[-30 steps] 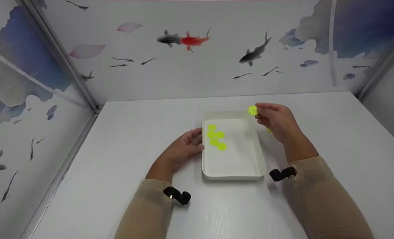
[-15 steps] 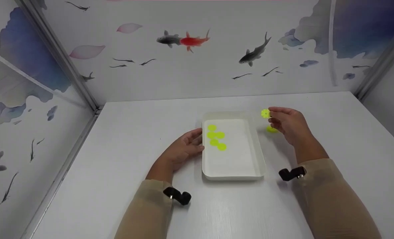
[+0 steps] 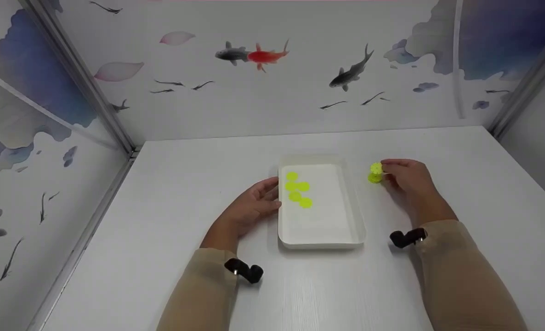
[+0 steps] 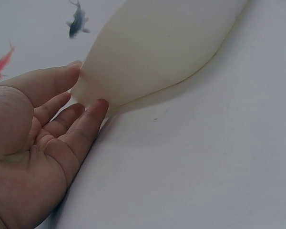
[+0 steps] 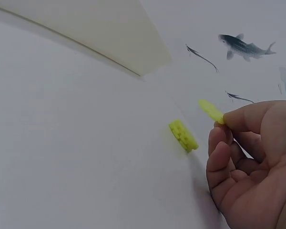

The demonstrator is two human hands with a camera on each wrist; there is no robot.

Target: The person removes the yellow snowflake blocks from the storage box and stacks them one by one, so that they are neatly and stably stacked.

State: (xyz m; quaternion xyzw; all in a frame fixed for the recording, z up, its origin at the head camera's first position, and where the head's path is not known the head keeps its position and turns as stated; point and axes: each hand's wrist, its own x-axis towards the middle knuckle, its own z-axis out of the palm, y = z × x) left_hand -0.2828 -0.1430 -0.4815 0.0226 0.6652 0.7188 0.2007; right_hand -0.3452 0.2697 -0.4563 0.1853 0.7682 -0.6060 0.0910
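Between thumb and fingers, my right hand [image 3: 410, 178] pinches a small bright yellow plastic disc [image 5: 209, 110] with a notched edge. Just below it, a short stack of matching yellow discs [image 5: 183, 136] stands on the table, right of the white tray. In the head view the held disc overlaps the stack [image 3: 374, 179]; the right wrist view shows a gap between them. My left hand [image 3: 254, 202] touches the left wall of the tray [image 3: 327, 220] with its fingertips, fingers loosely bent. Inside the tray, several yellow discs [image 3: 295, 196] lie flat near its left side.
The white table [image 3: 185, 165] ends at a back wall [image 3: 235, 110] printed with fish, and a metal frame post [image 3: 93, 87] stands at its left corner. Black wrist cameras [image 3: 408, 237] are strapped on both sleeves.
My right hand has moved right and down with its disc, from over the tray's right back corner to just above the yellow stack. My left hand stays at the tray's wall.
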